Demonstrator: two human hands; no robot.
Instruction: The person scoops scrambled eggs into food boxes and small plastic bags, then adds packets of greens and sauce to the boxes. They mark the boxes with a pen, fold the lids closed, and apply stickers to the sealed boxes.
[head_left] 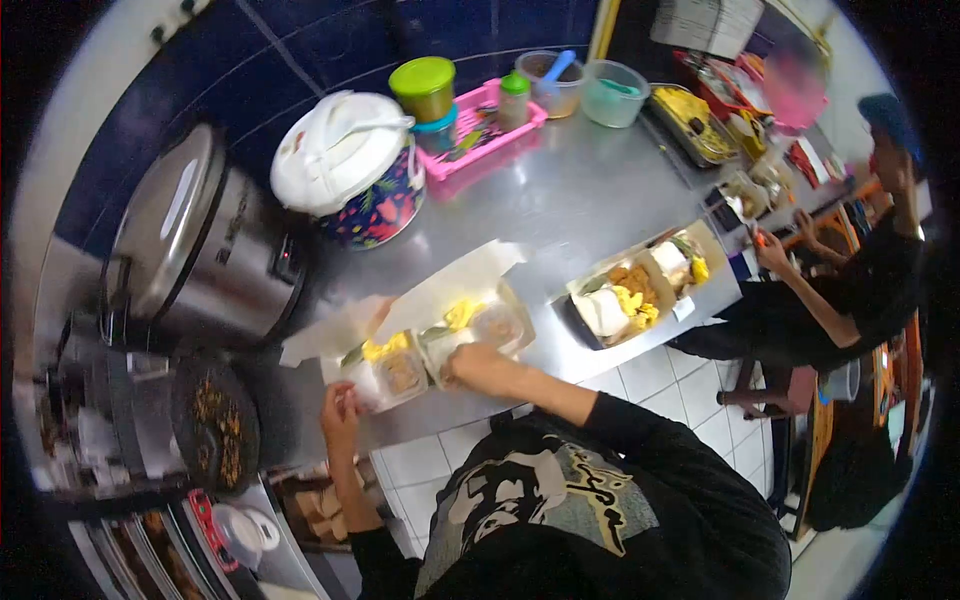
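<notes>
Two open paper food boxes stand side by side at the counter's front edge. The left food box (370, 402) holds yellow food (388, 347) and a small clear tub (401, 372) of brownish food. In the right food box (525, 337) lie more yellow food (464, 313) and another clear tub (496, 326). My right hand (482, 369) reaches into the front of that right box with its fingers curled closed; what they grip is hidden. Beside the left box's front corner, my left hand (341, 408) has its fingers bent together, and I cannot make out what is in them.
Filled food boxes (622, 297) stand to the right. Behind are a patterned rice container (375, 215), a pink basket (485, 150) and plastic tubs (614, 94). A large steel cooker (225, 245) and dark pan (215, 430) stand left. A co-worker (830, 290) works at right.
</notes>
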